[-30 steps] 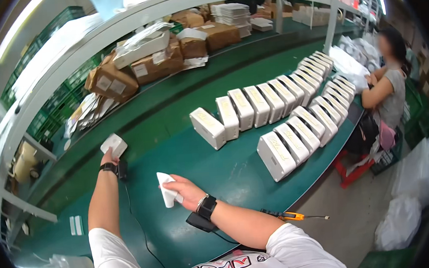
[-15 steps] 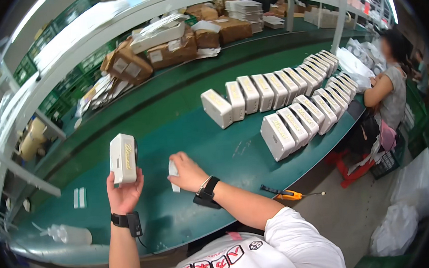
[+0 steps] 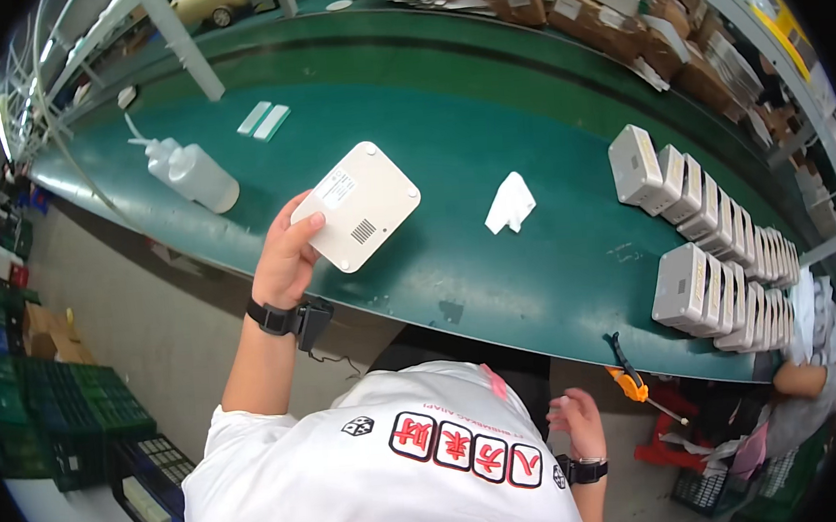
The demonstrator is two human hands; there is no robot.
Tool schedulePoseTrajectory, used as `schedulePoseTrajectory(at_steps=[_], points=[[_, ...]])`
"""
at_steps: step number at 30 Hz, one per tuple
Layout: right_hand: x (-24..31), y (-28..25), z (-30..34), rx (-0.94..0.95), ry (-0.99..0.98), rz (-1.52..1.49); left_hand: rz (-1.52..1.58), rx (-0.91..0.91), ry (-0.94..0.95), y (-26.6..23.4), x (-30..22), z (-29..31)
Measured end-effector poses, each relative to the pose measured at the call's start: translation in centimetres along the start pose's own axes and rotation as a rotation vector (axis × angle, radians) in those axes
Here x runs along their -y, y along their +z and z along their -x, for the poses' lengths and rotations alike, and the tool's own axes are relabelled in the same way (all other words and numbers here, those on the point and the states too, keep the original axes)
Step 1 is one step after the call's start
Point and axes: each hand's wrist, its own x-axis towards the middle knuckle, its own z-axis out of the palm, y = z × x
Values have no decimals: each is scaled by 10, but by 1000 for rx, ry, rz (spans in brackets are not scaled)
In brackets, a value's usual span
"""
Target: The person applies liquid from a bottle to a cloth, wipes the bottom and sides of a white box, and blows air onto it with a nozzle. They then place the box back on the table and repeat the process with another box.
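Observation:
My left hand is closed around one edge of a white box-shaped device, thumb on its flat face. That face has rounded corners, small round feet, a slotted vent and a label, and it is turned up toward me, above the table's front edge. A crumpled white cloth lies by itself on the green table, to the right of the device. My right hand is beside my body, off the table's front edge. It holds nothing, and its fingers are loosely bent and apart.
Two rows of similar white devices stand at the right. A clear squeeze bottle and two small white strips are at the left. An orange-and-black tool hangs over the front edge. A co-worker's arm shows at far right.
My view has swung left. My left hand has turned the device so its vented face shows. The right hand has let go of the cloth and drawn back to my body.

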Motion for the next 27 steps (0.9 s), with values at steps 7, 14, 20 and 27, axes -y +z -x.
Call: schedulePoseTrajectory(at_steps=[7,14,20,27], points=[[-20,-9,-45,-651,-458,-410,34,-3,-21,-22,7,24],[-8,4,-51,-1213,-908,-205,74,-113,86,-12,-8,34],[127,32,5,-441,-1069,-356,33,-165,228,-43,-23,42],[189,148,-7,248,-917,973,-107,-297,305,-56,-43,70]])
